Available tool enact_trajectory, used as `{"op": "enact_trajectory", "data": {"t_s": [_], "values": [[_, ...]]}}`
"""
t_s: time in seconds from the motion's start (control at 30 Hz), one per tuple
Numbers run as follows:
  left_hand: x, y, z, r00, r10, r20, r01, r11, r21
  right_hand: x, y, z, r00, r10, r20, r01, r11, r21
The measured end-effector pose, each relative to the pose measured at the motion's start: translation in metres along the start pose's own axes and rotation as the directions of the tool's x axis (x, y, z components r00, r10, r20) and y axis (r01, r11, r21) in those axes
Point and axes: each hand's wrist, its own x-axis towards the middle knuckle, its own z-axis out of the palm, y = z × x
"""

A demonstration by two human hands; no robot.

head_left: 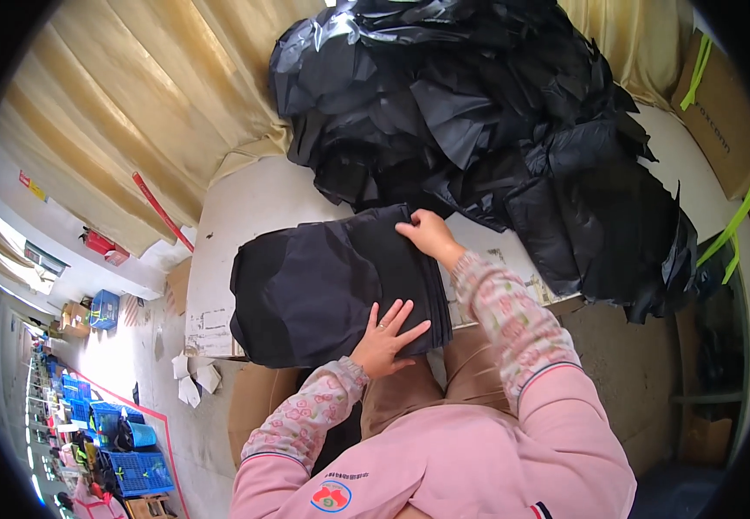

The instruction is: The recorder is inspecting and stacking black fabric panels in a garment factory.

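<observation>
In front of me on the white tabletop lies a flat stack of black fabric pieces [305, 290], its layered edges showing at the right side. My left hand [383, 339] rests on the near right part of the stack, palm down with the fingers spread. At the far right corner, my right hand [431, 237] is closed in a pinch, thumb and fingertips at the edge of the top fabric. How many layers it grips cannot be seen.
A large heap of loose black sheets [444, 112] covers the back and right of the white table [241, 195]. Gold curtains [150, 78] hang behind. A cardboard box [725, 130] stands at the far right. Blue crates [137, 471] and paper scraps [193, 385] are on the floor at left.
</observation>
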Motion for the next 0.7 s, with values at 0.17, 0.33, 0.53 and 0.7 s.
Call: {"op": "enact_trajectory", "data": {"t_s": [0.17,0.33,0.53,0.7], "values": [[0.011,0.002,0.006,0.998,0.06,-0.01,-0.061,0.997,-0.051,0.071,-0.013,-0.02,0.941,-0.006,-0.339,0.108,0.953,0.282],[0.0,-0.008,0.002,1.0,0.003,-0.031,-0.006,0.996,-0.085,-0.001,-0.055,-0.037,0.906,-0.327,-0.268,0.4,0.868,0.294],[0.008,-0.009,-0.002,1.0,0.003,0.021,-0.001,0.992,-0.123,-0.085,0.094,-0.108,0.83,-0.353,-0.433,0.235,0.924,-0.302],[0.006,-0.018,-0.01,0.996,0.055,0.063,-0.041,0.977,-0.21,-0.117,0.148,-0.253,0.615,-0.098,-0.782,-0.529,0.685,-0.501]]}}
